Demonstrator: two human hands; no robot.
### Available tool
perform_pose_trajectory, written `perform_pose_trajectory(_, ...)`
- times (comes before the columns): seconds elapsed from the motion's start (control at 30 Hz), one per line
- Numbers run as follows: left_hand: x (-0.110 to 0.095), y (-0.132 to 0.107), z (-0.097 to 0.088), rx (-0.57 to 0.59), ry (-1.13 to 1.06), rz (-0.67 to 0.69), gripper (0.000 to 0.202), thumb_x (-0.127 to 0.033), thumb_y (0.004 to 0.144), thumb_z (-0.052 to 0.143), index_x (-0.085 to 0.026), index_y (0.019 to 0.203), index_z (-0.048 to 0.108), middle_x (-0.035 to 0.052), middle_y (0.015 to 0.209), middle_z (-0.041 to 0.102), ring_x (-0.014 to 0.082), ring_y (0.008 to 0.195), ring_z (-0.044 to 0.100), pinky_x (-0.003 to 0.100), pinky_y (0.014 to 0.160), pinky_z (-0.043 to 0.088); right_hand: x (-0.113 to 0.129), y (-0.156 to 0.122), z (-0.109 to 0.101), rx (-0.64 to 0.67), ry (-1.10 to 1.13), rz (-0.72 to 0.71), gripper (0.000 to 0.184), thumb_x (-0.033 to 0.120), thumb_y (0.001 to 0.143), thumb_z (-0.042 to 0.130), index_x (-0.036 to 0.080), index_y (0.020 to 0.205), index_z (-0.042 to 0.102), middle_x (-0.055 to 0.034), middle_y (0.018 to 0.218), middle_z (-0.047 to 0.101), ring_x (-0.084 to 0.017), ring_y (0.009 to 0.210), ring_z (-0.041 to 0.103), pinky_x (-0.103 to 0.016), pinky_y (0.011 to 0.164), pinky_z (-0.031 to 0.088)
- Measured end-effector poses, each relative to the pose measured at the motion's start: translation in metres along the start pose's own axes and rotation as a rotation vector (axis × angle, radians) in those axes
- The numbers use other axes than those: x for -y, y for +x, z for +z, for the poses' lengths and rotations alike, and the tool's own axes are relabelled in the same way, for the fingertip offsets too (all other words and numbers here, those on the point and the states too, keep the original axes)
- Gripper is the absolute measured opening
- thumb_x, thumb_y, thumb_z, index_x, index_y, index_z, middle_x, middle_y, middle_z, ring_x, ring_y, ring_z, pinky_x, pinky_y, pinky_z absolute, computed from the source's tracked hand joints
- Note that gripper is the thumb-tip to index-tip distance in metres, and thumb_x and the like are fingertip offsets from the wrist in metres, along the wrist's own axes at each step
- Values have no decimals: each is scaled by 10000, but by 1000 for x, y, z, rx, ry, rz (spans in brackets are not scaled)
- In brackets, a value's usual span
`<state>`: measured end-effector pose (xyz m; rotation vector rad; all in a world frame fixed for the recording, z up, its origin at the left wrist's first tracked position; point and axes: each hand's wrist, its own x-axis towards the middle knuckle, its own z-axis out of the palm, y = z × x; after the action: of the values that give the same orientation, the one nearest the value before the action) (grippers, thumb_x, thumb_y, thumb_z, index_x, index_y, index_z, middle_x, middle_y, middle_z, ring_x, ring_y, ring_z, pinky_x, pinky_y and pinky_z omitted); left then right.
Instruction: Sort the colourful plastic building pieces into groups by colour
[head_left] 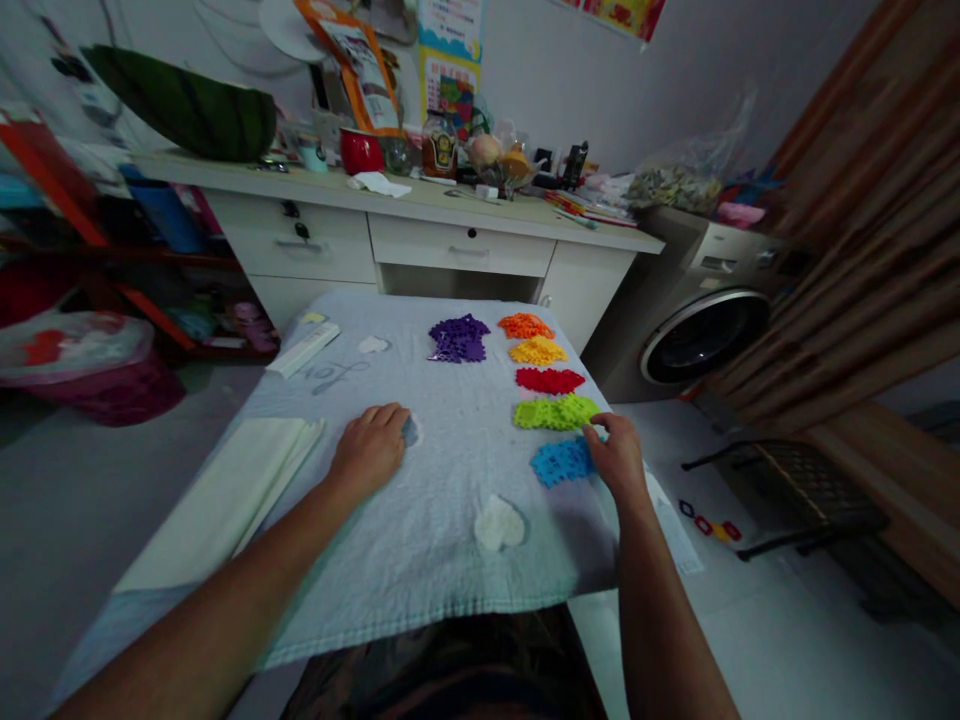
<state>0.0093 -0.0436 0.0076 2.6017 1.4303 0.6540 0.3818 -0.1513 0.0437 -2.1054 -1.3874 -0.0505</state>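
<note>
My left hand lies on the pale blue cloth, its fingers flat and holding nothing. Over at the right side, my right hand reaches between the lime green pieces and the blue pieces. Its thumb and index finger are apart at the edge of these piles, with nothing visible between them. Farther back are the red pieces, yellow pieces and orange pieces, stacked in a column. A larger heap of purple notched plastic pieces lies to their left.
A folded cream cloth and a long white box lie at the table's left. Behind stands a white desk with jars and a watermelon. A washing machine and a low stool are at right.
</note>
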Motion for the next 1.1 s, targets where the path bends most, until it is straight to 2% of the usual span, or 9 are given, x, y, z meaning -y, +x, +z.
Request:
perform_pose_trajectory(0.13, -9, -7, 2, 58, -4, -19, 425, -139, 817, 449, -190, 1221, 574, 150, 1341, 554, 315, 1261, 483, 503, 1060, 368, -17, -13, 9, 67, -96, 146, 416, 451, 882, 498, 137, 1104, 657, -180, 1118, 655, -308, 1076, 580, -449, 949, 407)
perform_pose_trajectory(0.3, -25, -18, 0, 240, -149, -50, 457, -274, 800, 548, -228, 1255, 557, 147, 1440, 476, 351, 1350, 414, 558, 1075, 342, -11, -20, 12, 116, -91, 148, 471, 494, 928, 422, 153, 1154, 655, -176, 1149, 658, -314, 1107, 572, -437, 937, 403)
perform_pose_trajectory(0.37, -43, -20, 0, 308, -239, 21, 513, -353, 793, 591, -229, 1288, 535, 149, 1441, 474, 347, 1353, 414, 538, 1092, 336, -7, -23, 13, 115, -91, 124, 458, 484, 935, 422, 158, 1148, 664, -177, 1159, 655, -316, 1116, 562, -433, 941, 396)
perform_pose_trajectory(0.47, -84, -17, 7, 365, -358, 142, 647, -373, 766, 650, -214, 1365, 464, 152, 1445, 469, 320, 1364, 404, 486, 1129, 316, 0, -28, 17, 104, -86, 91, 443, 483, 940, 427, 173, 1140, 673, -174, 1173, 646, -319, 1102, 555, -438, 939, 386)
perform_pose_trajectory(0.6, -139, -6, 28, 324, -439, 233, 862, -365, 670, 750, -195, 1423, 367, 167, 1451, 442, 327, 1362, 388, 489, 1132, 303, 9, -35, 23, 106, -58, 28, 417, 483, 939, 443, 184, 1099, 686, -169, 1133, 648, -305, 1070, 556, -435, 945, 374)
perform_pose_trajectory(0.7, -162, 2, 43, 248, -445, 248, 921, -400, 632, 783, -245, 1425, 340, 133, 1407, 478, 338, 1318, 415, 526, 1108, 307, 16, -37, 25, 149, -23, 2, 407, 464, 945, 437, 172, 1086, 683, -172, 1128, 647, -298, 1087, 556, -430, 970, 365)
perform_pose_trajectory(0.8, -169, 6, 51, 216, -449, 230, 905, -398, 637, 790, -244, 1412, 348, 128, 1381, 498, 337, 1274, 435, 515, 1076, 333, 23, -39, 24, 202, 47, -14, 418, 456, 956, 408, 160, 1081, 676, -163, 1107, 659, -287, 1102, 563, -416, 983, 370)
perform_pose_trajectory(1.1, -159, 9, 58, 182, -517, 234, 639, -288, 752, 687, -234, 1325, 408, 116, 1207, 554, 305, 1118, 515, 493, 981, 422, 56, -42, 35, 247, 372, -12, 438, 520, 948, 380, 194, 981, 671, -94, 986, 686, -237, 967, 610, -358, 873, 453)
